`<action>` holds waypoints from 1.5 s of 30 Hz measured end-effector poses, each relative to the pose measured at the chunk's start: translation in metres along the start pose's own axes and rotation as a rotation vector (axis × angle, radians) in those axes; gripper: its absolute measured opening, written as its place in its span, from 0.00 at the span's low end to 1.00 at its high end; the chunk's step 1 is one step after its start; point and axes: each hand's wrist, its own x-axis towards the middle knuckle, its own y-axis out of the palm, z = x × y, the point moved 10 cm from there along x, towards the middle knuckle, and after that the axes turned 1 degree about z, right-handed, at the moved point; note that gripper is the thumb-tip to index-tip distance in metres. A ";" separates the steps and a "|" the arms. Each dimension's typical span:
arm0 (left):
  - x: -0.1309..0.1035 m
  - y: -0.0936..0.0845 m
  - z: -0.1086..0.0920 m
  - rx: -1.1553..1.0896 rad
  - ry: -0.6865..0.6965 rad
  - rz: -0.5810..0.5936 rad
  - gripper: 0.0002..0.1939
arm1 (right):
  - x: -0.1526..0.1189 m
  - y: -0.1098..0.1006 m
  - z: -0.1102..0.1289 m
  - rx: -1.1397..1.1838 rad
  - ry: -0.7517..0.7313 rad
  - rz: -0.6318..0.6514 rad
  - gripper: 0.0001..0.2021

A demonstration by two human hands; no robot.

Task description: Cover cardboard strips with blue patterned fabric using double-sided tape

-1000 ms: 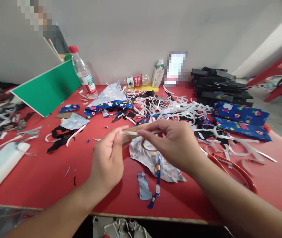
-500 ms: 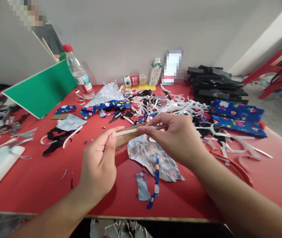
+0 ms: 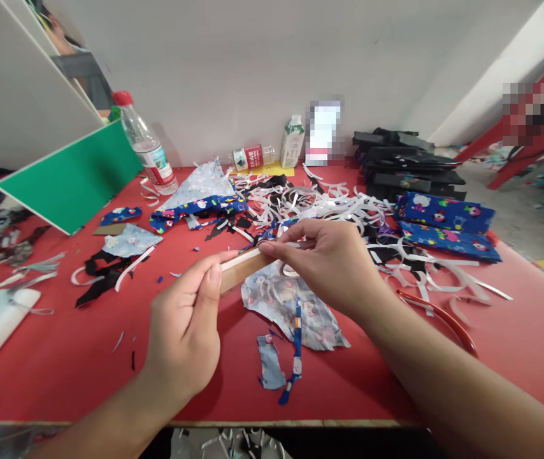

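A narrow brown strip [image 3: 241, 272] with a white upper edge is held up over the red table [image 3: 109, 382]. Its left end is pinched between the thumb and fingers of my left hand [image 3: 186, 319]. My right hand [image 3: 334, 261] pinches the other end, and its fingertips hide that part. Below the strip lies a pale printed fabric piece [image 3: 317, 319], with a thin blue printed strip [image 3: 297, 338] across it. A small light blue scrap [image 3: 271, 363] rests beside that.
White strip scraps [image 3: 320, 201] cover the table's middle. Behind stand a red-capped bottle [image 3: 150, 153], a carton [image 3: 292, 143] and stacked black pieces [image 3: 406, 162]. Folded blue fabric [image 3: 446, 223] and red-handled scissors [image 3: 444, 319] are right; a green board [image 3: 71, 178] is left.
The whole view has shifted slightly, so table items appear further left. More of the brown strip's face shows between my hands, which keep their pinch on it.
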 end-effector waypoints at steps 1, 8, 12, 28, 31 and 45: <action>-0.001 0.000 0.001 -0.015 -0.004 -0.004 0.19 | 0.001 -0.001 0.000 -0.005 -0.006 -0.009 0.17; 0.000 -0.003 0.011 -0.220 -0.028 -0.019 0.20 | 0.007 -0.009 0.003 0.094 -0.077 -0.015 0.15; 0.009 0.009 0.013 -0.097 -0.039 0.223 0.16 | 0.000 -0.003 0.019 0.096 -0.258 0.033 0.04; -0.008 0.046 0.010 -0.012 -0.040 0.563 0.20 | -0.038 0.023 0.060 -0.110 -0.818 0.213 0.04; -0.007 0.046 0.010 0.025 -0.040 0.547 0.21 | -0.040 0.024 0.061 -0.132 -0.834 0.232 0.04; -0.001 0.041 0.002 0.161 0.025 0.455 0.22 | -0.052 0.028 0.070 -0.475 -0.963 0.058 0.11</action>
